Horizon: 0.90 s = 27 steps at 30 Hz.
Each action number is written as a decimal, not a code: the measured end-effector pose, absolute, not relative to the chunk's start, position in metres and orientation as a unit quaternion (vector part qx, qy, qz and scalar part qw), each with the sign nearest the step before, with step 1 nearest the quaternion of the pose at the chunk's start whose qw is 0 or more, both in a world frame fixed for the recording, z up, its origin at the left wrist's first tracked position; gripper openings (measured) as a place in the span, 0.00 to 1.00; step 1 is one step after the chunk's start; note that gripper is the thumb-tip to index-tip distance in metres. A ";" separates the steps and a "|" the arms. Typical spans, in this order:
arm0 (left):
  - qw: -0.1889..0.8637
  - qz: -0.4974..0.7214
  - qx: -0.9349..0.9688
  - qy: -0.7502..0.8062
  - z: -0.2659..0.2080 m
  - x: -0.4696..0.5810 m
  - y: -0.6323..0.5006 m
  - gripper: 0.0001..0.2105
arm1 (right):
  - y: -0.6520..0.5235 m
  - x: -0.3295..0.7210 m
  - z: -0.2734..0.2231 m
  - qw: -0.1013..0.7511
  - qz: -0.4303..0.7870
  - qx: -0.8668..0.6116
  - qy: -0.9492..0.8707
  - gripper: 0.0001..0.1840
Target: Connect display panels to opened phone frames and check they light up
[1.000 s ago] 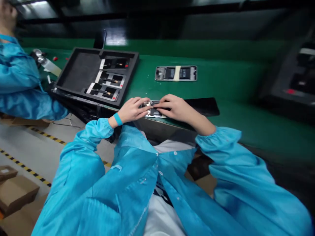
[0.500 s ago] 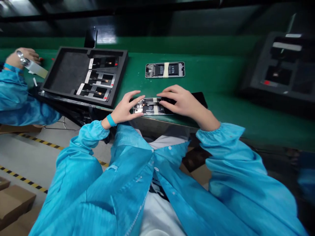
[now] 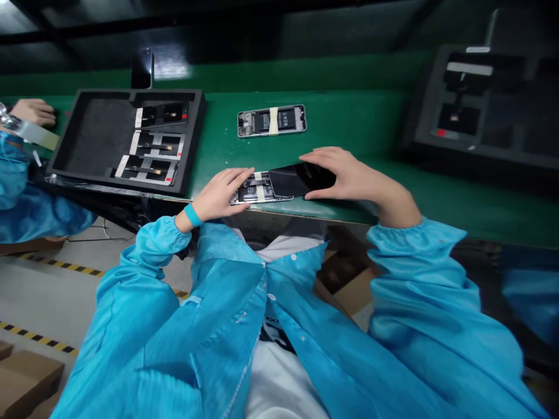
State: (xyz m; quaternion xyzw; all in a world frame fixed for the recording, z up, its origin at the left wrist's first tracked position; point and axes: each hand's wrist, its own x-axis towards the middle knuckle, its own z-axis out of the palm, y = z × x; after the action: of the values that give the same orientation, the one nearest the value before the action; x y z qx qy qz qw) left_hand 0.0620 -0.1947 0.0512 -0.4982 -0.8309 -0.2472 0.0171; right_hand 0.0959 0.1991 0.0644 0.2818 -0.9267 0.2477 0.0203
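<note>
My left hand (image 3: 221,193) is closed around the left end of an opened phone body (image 3: 258,191) lying at the bench's front edge. Its inner parts and a pale tape strip show between my hands. A glossy black phone screen (image 3: 288,180) is gripped at its right end by my right hand (image 3: 338,173), thumb on the near edge and fingers on the far edge. The screen lies over the right part of the phone body; whether they touch throughout cannot be told. Farther back, a second opened phone body (image 3: 288,121) lies with a pale band across its battery.
On the left, a black foam tray (image 3: 94,134) holds several screen parts. Another dark tray (image 3: 421,125) stands at the right. A dark phone (image 3: 142,70) leans at the back. A co-worker's hand (image 3: 35,110) rests at far left. Cardboard boxes (image 3: 30,378) stand on the floor.
My right hand has left the phone's inside and taken hold of the black screen, bringing it left over the phone body. My left hand still holds the body. The camera view has shifted slightly.
</note>
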 end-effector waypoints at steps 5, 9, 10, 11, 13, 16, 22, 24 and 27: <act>0.010 -0.248 -0.472 -0.846 0.054 0.064 -0.185 0.37 | 0.195 0.099 0.064 0.021 0.259 0.286 -0.922 0.50; -0.003 -0.271 -0.470 -0.840 0.053 0.062 -0.188 0.46 | 0.193 0.103 0.062 0.027 0.267 0.268 -0.925 0.55; -0.004 -0.272 -0.473 -0.838 0.052 0.062 -0.190 0.47 | 0.193 0.104 0.063 0.026 0.268 0.265 -0.926 0.56; -0.002 -0.273 -0.476 -0.836 0.051 0.062 -0.191 0.46 | 0.194 0.106 0.063 0.027 0.269 0.263 -0.926 0.57; 0.011 -0.273 -0.476 -0.836 0.051 0.064 -0.195 0.45 | 0.197 0.110 0.066 0.036 0.269 0.255 -0.928 0.58; 0.036 -0.280 -0.464 -0.840 0.051 0.070 -0.204 0.44 | 0.202 0.121 0.070 0.057 0.269 0.234 -0.933 0.55; 0.052 -0.233 -0.439 -0.866 0.048 0.081 -0.230 0.30 | 0.200 0.142 0.068 0.073 0.257 0.212 -0.940 0.53; 0.056 -0.218 -0.436 -0.871 0.046 0.081 -0.234 0.27 | 0.198 0.145 0.065 0.075 0.256 0.212 -0.940 0.54; 0.064 -0.209 -0.436 -0.873 0.046 0.081 -0.236 0.26 | 0.197 0.147 0.061 0.074 0.257 0.210 -0.940 0.57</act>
State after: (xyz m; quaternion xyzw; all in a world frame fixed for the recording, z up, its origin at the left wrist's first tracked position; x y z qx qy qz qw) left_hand 0.0808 -0.2359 0.0458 -0.4362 -0.8730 -0.2087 0.0638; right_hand 0.1466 0.1965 0.0612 0.2104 -0.9402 0.2575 0.0737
